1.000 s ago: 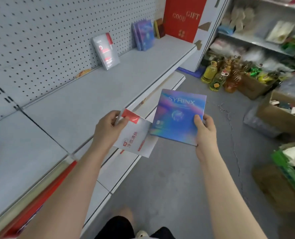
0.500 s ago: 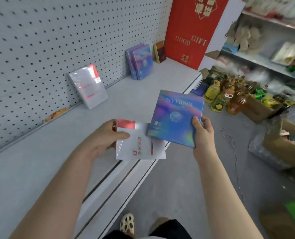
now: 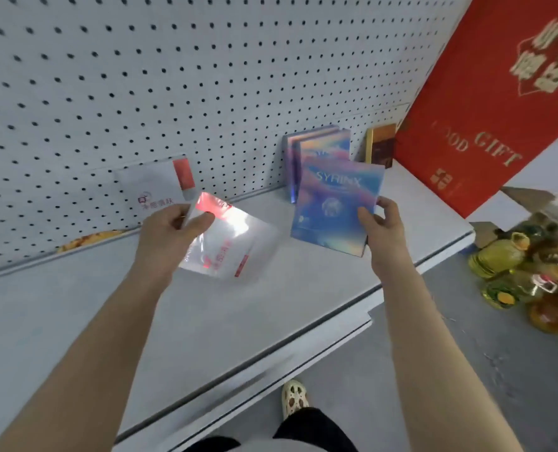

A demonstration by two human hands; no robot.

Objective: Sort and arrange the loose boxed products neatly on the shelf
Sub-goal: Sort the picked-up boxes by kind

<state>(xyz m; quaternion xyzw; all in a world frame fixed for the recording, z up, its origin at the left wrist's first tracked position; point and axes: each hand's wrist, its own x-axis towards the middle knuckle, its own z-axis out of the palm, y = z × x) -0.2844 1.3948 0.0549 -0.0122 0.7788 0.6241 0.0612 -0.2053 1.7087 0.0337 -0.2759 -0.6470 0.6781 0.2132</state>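
Note:
My left hand (image 3: 170,233) pinches a white box with a red corner (image 3: 228,243) by its upper left edge, above the grey shelf (image 3: 205,314). A matching white and red box (image 3: 155,187) leans on the pegboard just behind it. My right hand (image 3: 380,230) grips an iridescent blue box marked SYRINX (image 3: 333,207) by its right edge. It hangs in front of two like iridescent boxes (image 3: 320,143) standing against the pegboard.
A small brown and gold box (image 3: 380,145) stands right of the iridescent ones. A tall red GOOD GIFT carton (image 3: 486,102) closes the shelf's right end. Bottles of yellow oil (image 3: 515,272) crowd the floor at right. An orange scrap (image 3: 88,239) lies at the pegboard's foot.
I have stepped closer to the shelf. Both hands have moved up and forward over it, carrying the white box and the SYRINX box toward the matching boxes at the pegboard.

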